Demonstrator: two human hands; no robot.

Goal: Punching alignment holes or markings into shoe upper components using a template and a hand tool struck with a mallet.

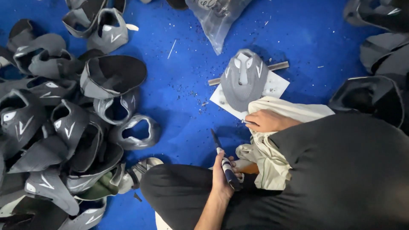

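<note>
On the blue floor, position: a person is seen seated cross-legged, and work is done low over the blue floor (187, 93).
Left hand: the left hand (222, 172) is closed in a fist around a dark-bladed tool (225, 162) with a striped grip, the blade pointing up and away from the body.
Right hand: the right hand (266, 121) is laid flat with fingers curled at the near edge of the grey shoe upper (243, 79); something small and pale seems to be pinched at the fingertips, but what it is cannot be told.
Workpiece: the grey shoe upper is set toe-away on a white board (275, 87), with a metal bar (277, 66) lying behind it.
Cloth: a cream cloth (272, 140) is draped over the lap, just beside the right hand.
Surroundings: a heap of grey shoe uppers (55, 127) is piled at the left, more dark uppers (375, 89) at the right, a clear plastic bag (217, 19) at the top; small dark offcuts are scattered over the floor.
Risk, cut: the blade is held near the knee and the other wrist, so a slip of the grip could nick skin or cloth.
Risk, shift: the upper is steadied only at its near edge, so it is judged likely to slide on the smooth board if pushed.
</note>
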